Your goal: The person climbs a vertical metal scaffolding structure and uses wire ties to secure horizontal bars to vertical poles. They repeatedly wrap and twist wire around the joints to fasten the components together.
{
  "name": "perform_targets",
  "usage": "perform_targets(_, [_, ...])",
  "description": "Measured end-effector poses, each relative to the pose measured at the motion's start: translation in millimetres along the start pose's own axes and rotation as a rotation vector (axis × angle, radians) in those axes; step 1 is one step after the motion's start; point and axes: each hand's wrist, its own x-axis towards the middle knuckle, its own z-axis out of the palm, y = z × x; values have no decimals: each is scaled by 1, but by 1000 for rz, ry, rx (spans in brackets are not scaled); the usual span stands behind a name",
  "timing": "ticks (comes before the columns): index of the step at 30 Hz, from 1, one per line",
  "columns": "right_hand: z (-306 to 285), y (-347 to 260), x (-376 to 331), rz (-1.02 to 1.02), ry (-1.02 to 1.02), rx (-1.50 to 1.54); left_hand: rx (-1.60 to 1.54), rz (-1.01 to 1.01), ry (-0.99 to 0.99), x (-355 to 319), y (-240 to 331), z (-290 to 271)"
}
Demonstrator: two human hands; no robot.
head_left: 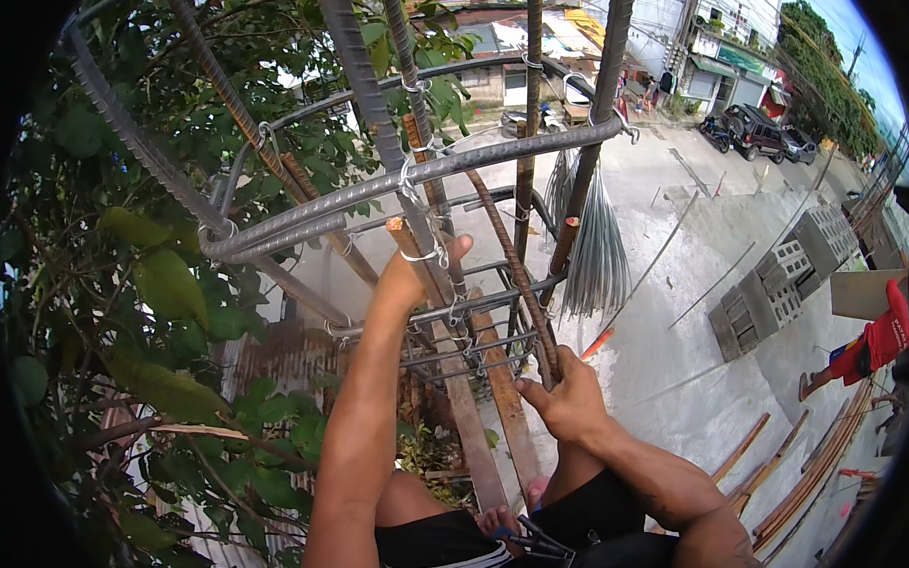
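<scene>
A cage of ribbed steel rebar stands before me, its upright bars crossed by a bent stirrup (418, 178) and joined by twisted tie wire (410, 182). My left hand (403, 277) is wrapped around an upright bar with a rusty cut end (396, 227); one digit shows past it and the other fingers are hidden. On the right, my right hand (568, 396) grips the lower end of a slanting rusty rebar (511, 251), its thumb along the near side. A bundle of loose tie wire (598, 249) hangs from the cage beside the right upright bar.
Wooden planks (505, 416) run below the cage near my feet. Leafy branches (164, 284) crowd the left. Down on the concrete, right, are stacked hollow blocks (786, 266), a person in red (878, 339) and long lumber pieces (808, 477). Parked vehicles (755, 132) stand beyond.
</scene>
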Motion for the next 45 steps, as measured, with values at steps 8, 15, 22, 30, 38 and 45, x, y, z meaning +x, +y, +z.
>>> perform_targets(8, [33,26,12,-142,75,-94,94,-5,-108,-4,18,1])
perform_targets(15, [23,46,26,-196,-342,601,15,19,-153,-5,13,2])
perform_targets(22, [25,46,41,95,-1109,1445,-6,-35,-107,-4,9,4])
perform_targets(30, [6,31,21,65,-723,1146,174,-15,189,10,-5,10])
perform_targets(38, [6,5,6,41,-491,849,91,427,688,12,16,-2])
perform_targets(45, [9,3,5,64,-371,663,305,585,769,26,76,-9])
